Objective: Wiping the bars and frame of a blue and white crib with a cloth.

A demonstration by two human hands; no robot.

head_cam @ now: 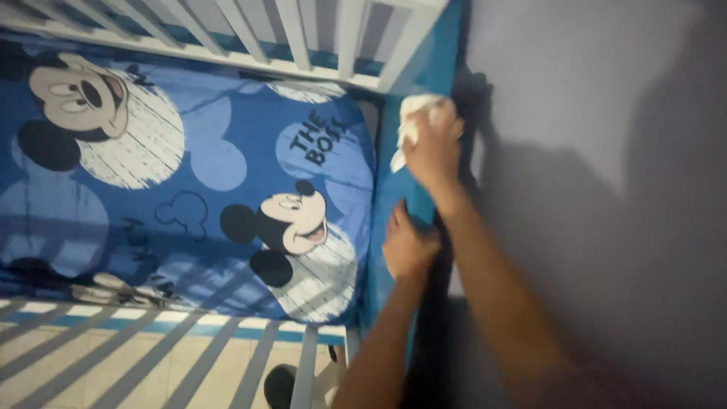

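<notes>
R hand grip shut on white cloth, L hand grip clasping blue crib end panel, wall close beside.

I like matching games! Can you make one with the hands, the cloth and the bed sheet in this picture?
Things:
1. right hand
2. left hand
3. white cloth
4. crib sheet

Descriptions:
A. blue, with cartoon mouse pictures
B. crumpled under a hand, on the blue end panel
C. lower on the blue panel, gripping its edge
D. higher up, pressing the cloth beside the grey wall

Pairs: 1-D, 2-C, 3-B, 4-A
</notes>
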